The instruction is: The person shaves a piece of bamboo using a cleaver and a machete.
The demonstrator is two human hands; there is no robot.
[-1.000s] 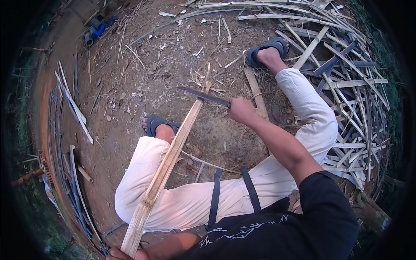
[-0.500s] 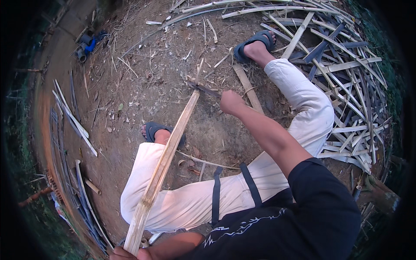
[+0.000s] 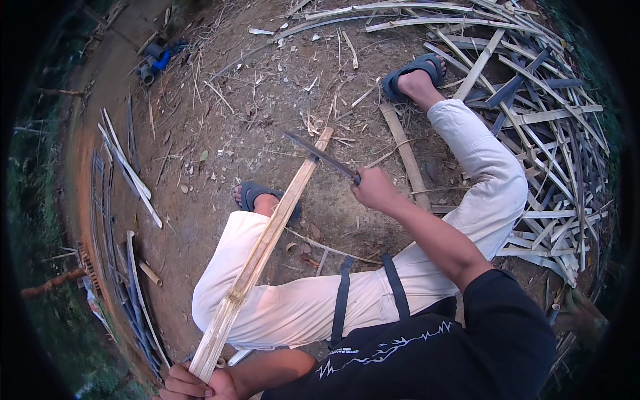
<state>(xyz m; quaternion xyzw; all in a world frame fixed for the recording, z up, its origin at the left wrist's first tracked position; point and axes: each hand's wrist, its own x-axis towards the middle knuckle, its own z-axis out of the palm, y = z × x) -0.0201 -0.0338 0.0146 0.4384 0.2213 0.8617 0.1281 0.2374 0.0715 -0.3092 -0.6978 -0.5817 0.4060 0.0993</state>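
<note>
The long pale slat [image 3: 263, 247] lies slantwise across your left leg [image 3: 300, 300], and the fingers of your left hand [image 3: 193, 385] wrap its end on the near side of that leg; beyond the leg, your right hand [image 3: 375, 189] has its fingers clenched round a knife [image 3: 340, 169], the blade crossing the slat near its far end; a pile of strips [image 3: 553, 116] lies well right of the leg

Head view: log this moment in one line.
left hand: gripping bamboo strip, near end | right hand: holding knife | blade: across strip near far end
</note>
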